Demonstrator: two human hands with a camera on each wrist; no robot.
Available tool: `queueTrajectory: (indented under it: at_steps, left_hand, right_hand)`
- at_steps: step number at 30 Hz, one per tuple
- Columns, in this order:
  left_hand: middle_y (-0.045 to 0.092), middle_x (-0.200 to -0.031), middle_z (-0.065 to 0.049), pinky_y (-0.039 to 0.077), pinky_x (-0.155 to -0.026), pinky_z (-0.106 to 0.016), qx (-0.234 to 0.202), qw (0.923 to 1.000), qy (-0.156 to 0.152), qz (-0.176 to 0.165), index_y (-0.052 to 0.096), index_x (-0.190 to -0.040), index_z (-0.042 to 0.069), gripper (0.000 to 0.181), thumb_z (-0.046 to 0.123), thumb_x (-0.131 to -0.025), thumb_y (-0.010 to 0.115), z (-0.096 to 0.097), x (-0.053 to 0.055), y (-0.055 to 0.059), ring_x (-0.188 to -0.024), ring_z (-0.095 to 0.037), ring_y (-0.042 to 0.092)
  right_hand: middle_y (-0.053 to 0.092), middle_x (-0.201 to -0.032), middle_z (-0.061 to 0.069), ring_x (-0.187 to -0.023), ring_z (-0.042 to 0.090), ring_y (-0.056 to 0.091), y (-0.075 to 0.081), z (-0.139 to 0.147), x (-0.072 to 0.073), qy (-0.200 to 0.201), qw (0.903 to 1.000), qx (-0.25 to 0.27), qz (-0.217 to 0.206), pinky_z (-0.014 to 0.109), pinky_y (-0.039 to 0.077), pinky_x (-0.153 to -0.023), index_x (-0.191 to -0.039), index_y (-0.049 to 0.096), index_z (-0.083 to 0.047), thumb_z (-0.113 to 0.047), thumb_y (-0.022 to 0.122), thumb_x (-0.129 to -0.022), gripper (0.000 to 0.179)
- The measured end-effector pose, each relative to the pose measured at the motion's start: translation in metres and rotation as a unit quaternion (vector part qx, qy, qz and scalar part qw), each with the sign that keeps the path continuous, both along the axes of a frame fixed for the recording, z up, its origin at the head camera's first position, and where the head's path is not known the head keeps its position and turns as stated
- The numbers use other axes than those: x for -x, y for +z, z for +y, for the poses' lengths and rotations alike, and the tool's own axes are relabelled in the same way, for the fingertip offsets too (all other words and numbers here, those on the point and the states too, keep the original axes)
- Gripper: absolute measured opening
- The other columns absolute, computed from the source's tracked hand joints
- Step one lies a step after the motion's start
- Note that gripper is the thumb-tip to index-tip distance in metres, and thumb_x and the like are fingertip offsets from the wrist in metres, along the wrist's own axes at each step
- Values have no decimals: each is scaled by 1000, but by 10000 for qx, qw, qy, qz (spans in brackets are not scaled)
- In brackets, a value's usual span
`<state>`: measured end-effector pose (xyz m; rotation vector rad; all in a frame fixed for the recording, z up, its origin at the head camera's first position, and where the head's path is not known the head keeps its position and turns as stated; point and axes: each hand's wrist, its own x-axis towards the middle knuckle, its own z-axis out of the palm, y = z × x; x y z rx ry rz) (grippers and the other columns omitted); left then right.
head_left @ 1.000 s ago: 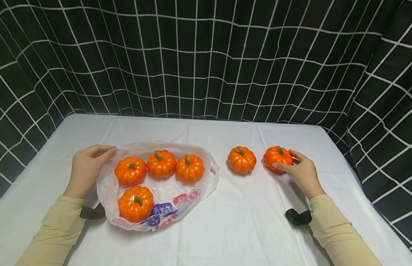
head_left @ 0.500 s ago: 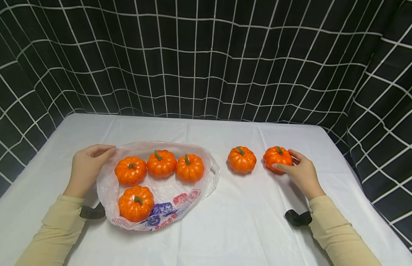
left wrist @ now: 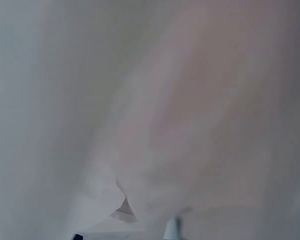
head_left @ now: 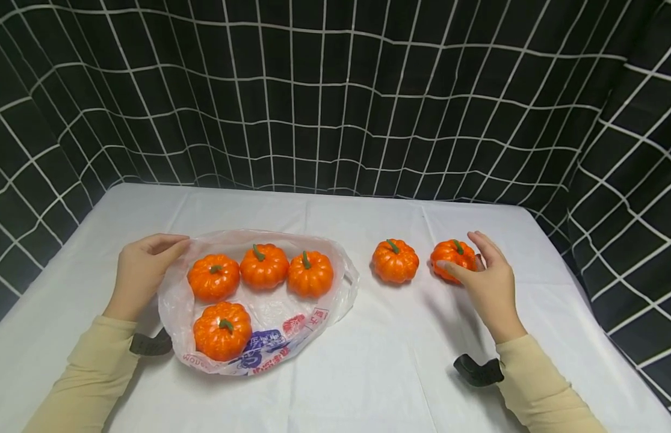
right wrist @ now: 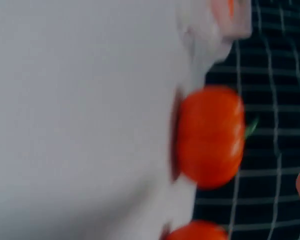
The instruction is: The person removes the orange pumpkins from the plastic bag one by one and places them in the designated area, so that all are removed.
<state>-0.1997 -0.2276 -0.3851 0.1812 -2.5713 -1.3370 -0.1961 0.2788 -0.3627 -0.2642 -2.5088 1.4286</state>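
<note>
My left hand [head_left: 142,270] pinches the left rim of a thin plastic bag [head_left: 170,325] with red and blue print. Several small orange pumpkins with green stems, such as the front one [head_left: 222,334], lie in its mouth. Outside it, on the right, are two more, a left pumpkin [head_left: 396,264] and a right pumpkin [head_left: 448,257]. Just above and beside the right one is my right hand [head_left: 489,285], thumb and fingers spread and holding nothing. The right wrist view has the left loose pumpkin [right wrist: 210,137] blurred at centre. Pale bag plastic [left wrist: 190,125] fills the left wrist view.
A white cloth [head_left: 357,373] covers the table. Behind and to both sides hangs a black curtain [head_left: 335,102] with a white grid. Dark wrist mounts, such as the right one [head_left: 478,370], stick out from both sleeves.
My right hand has let go of the right pumpkin and risen slightly off it, fingers wider apart. That pumpkin stays where it was. The left hand and bag have hardly moved.
</note>
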Motion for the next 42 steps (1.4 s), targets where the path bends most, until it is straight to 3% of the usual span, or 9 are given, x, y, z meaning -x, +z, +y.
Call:
queueTrajectory:
  at_steps: [5,11,19,31,42]
  left_hand:
    - [72,-117,-18,42,-81,-7,-10,10000,-30,66,72,-117,5,46,44,-96,61,0,1,0,-104,-8,58]
    - [73,-117,-17,42,-82,-7,-5,10000,-24,59,72,-117,5,46,44,-96,62,0,0,0,-98,2,53]
    - [73,-116,-17,41,-86,-13,17,9999,-22,117,73,-116,4,44,43,-96,63,1,1,0,-95,6,52]
    - [73,-116,-17,41,-86,-13,-6,10000,-32,79,73,-115,5,44,43,-96,63,0,1,-1,-97,6,52]
    - [73,-116,-17,41,-85,-12,8,9999,-39,102,73,-116,5,45,43,-96,62,0,1,0,-97,5,52]
  right_hand:
    - [39,-158,7,-144,26,40,11,-27,-17,364,9992,3,162,29,39,-110,-150,43,-8,-14,81,-82,78]
    - [47,-151,12,-138,26,48,16,-58,-29,1016,9927,615,225,20,43,-104,-146,46,-3,-6,82,-80,75]
    - [53,-146,13,-137,26,51,11,-98,-36,1804,9781,1036,28,28,45,-105,-138,54,0,-4,83,-77,68]
    - [56,-142,18,-136,30,50,-2,-147,-37,2649,9580,1084,-159,38,42,-110,-134,57,2,0,83,-75,66]
    - [59,-140,16,-133,30,53,-7,-180,-38,3054,9448,1130,-372,42,43,-110,-135,58,0,-5,85,-74,66]
